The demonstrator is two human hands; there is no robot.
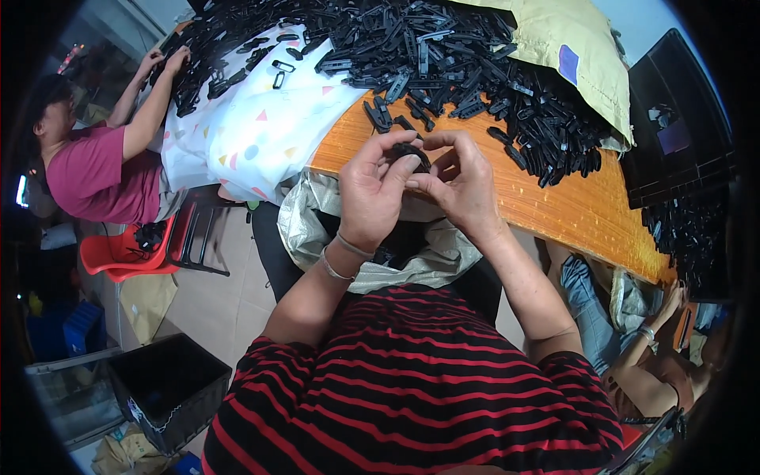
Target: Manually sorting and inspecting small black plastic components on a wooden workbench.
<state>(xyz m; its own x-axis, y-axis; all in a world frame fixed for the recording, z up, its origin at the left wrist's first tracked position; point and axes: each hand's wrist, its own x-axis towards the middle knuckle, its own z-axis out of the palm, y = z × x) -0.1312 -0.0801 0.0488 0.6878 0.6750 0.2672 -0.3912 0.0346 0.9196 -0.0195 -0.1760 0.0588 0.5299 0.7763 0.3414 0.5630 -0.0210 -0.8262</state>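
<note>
In front of my chest, above the near edge of the table, my left hand (372, 194) is closed around small black plastic parts (412, 153). My right hand (465, 186) meets it from the other side, with curled fingers and its thumb against the same parts. The fingers cover much of them, so their exact kind is hidden. Just beyond my fingertips lie a few loose black clip-like pieces (378, 115) on the wooden table (546, 210). Below my hands, a pale woven sack (305, 226) sits open on my lap, with dark contents.
A large heap of black plastic pieces (419, 47) covers the far table, partly over a white patterned sheet (261, 131). A yellowish sack (578, 47) lies at the back right. One co-worker (99, 170) works at left, another (645, 364) at right. A black crate (170, 388) stands lower left.
</note>
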